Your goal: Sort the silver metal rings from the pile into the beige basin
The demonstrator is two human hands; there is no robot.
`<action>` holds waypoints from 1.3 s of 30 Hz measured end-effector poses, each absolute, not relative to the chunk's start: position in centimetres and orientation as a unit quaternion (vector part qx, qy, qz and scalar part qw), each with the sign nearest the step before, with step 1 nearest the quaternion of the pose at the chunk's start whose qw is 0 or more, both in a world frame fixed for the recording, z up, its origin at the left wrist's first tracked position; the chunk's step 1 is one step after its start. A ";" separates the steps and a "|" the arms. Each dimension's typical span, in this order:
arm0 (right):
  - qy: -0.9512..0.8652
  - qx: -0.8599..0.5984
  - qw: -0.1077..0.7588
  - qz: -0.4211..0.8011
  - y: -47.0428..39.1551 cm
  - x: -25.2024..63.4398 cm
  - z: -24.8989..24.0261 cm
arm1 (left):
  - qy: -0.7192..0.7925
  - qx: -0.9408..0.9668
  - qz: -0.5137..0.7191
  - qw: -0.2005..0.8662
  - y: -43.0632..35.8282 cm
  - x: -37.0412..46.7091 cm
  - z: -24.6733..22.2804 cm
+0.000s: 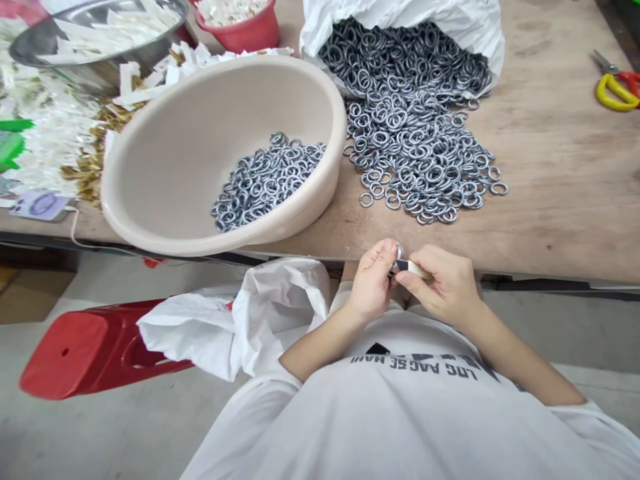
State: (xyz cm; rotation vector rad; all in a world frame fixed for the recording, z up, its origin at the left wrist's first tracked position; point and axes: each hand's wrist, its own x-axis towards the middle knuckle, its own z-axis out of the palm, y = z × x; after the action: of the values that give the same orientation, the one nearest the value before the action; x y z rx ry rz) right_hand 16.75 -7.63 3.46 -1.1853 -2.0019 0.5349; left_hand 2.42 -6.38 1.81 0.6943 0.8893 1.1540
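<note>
At the table's front edge, my left hand (373, 280) pinches a metal ring (399, 251) between thumb and fingers. My right hand (445, 283) is closed on a small tool with a pale handle (420, 270) and a dark end; its exact kind I cannot make out. The dark end meets the ring at my left fingertips. Beyond my hands lies a loose pile of grey metal rings (425, 153), spilling from a white sack (400, 10). More rings (270, 180) lie inside a large beige basin (150, 153) to the left.
Scissors (617, 87) with red and yellow handles lie at the far right. A steel bowl (95, 73) and a red tub (245, 33) hold white pieces at the back left. Below the table are a red stool (65, 353) and a white bag (255, 320).
</note>
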 end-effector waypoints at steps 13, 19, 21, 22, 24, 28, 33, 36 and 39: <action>-0.655 -0.552 0.412 0.310 -5.4 18.2 2.8 | 0.339 0.408 0.462 0.711 -7.5 1.7 2.3; -0.764 -0.570 0.245 0.176 -0.7 14.4 4.8 | 0.385 0.312 0.547 0.675 -6.6 -0.6 2.8; -0.790 -0.581 0.156 0.121 1.1 12.6 5.1 | 0.405 0.298 0.561 0.658 -6.4 -1.4 2.8; -0.797 -0.582 0.124 0.102 1.9 11.9 5.2 | 0.413 0.292 0.564 0.653 -6.3 -1.8 2.8; -0.807 -0.580 0.079 0.078 2.8 10.9 5.2 | 0.422 0.277 0.570 0.648 -6.2 -2.5 2.8; -0.818 -0.571 0.046 0.054 2.7 10.6 5.1 | 0.416 0.246 0.581 0.655 -5.8 -3.3 2.9; -0.834 -0.548 0.047 0.044 2.6 10.5 5.1 | 0.395 0.236 0.581 0.672 -5.3 -3.7 3.2; -0.843 -0.535 0.046 0.037 2.5 10.5 5.1 | 0.415 0.258 0.595 0.638 -5.3 -4.1 3.3; -0.842 -0.536 0.058 0.025 1.8 11.2 4.8 | 0.450 0.301 0.609 0.580 -5.4 -4.3 2.9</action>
State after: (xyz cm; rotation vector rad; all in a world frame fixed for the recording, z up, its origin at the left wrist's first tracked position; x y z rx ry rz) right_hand 11.21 1.78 4.84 -1.6231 -2.5512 0.0762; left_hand -4.31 -5.39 2.93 0.7029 1.0525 1.4235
